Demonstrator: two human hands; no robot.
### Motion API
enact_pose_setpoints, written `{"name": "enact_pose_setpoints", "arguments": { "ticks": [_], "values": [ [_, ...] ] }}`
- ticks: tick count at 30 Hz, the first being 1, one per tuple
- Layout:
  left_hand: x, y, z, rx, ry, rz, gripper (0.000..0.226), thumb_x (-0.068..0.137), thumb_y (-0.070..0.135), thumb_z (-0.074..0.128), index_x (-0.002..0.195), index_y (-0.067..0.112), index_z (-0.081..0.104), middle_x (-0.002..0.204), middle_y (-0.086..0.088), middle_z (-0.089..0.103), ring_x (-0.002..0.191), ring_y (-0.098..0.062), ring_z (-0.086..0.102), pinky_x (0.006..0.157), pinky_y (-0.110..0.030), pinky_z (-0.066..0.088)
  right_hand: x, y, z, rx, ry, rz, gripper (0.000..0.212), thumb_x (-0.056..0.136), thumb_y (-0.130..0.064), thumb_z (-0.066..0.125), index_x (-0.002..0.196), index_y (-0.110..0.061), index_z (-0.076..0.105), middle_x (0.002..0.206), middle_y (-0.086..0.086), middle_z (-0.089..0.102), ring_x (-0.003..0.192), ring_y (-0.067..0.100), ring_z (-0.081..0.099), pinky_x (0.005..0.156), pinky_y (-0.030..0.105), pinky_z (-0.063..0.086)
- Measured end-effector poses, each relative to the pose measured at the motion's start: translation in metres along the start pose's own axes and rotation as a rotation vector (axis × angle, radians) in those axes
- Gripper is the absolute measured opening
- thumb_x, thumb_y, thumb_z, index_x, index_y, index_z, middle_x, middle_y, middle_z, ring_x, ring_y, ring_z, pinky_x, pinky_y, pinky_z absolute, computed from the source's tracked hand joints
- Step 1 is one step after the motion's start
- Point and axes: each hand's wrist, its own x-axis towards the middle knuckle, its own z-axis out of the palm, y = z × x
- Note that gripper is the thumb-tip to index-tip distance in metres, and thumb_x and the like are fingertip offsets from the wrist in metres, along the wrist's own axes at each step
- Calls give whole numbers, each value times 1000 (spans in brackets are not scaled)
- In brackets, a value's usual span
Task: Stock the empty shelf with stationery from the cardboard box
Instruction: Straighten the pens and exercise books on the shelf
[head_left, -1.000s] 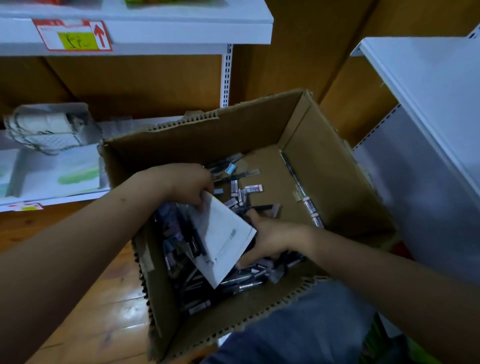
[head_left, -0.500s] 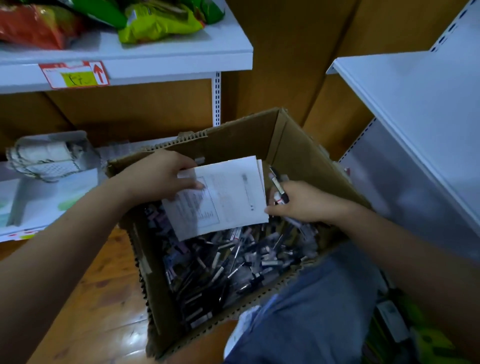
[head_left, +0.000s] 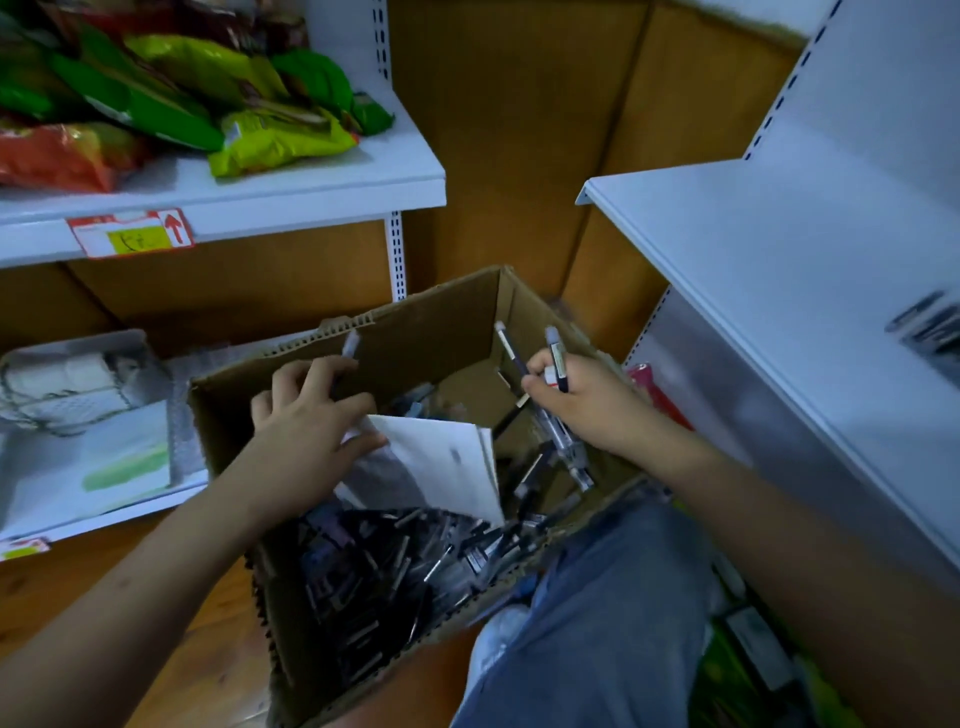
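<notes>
Gripping pens (head_left: 553, 364), right hand (head_left: 587, 400) above cardboard box (head_left: 441, 317); left hand (head_left: 306, 415) pinching white paper (head_left: 441, 467) plus one pen.

The cardboard box (head_left: 291, 597) sits on the wooden floor (head_left: 171, 649) between white shelves (head_left: 769, 270).
</notes>
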Motion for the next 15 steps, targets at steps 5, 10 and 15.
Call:
{"name": "enact_pose_setpoints", "arguments": {
  "ticks": [5,10,15],
  "values": [
    [3,13,-24,-200,-43,35,43,87,65,45,94,28,65,106,9,65,100,-12,60,92,-45,47,-6,-11,-13,14,59,-10,22,100,-32,49,82,-20,54,61,-7,50,57,4,50,56,22,37],
    [3,37,-49,-325,94,129,20,93,43,59,85,27,68,69,6,66,62,-3,60,57,-38,47,-25,-24,-45,75,302,-31,16,101,-30,49,94,-17,54,67,-4,52,61,6,51,56,18,36],
    [18,57,-60,-362,208,226,34,95,48,56,82,17,64,78,6,68,67,-3,59,61,-32,47,-58,-37,-84,198,612,-54,14,101,-33,46,97,-22,53,65,-6,51,59,1,53,53,10,38]
  ]
}}
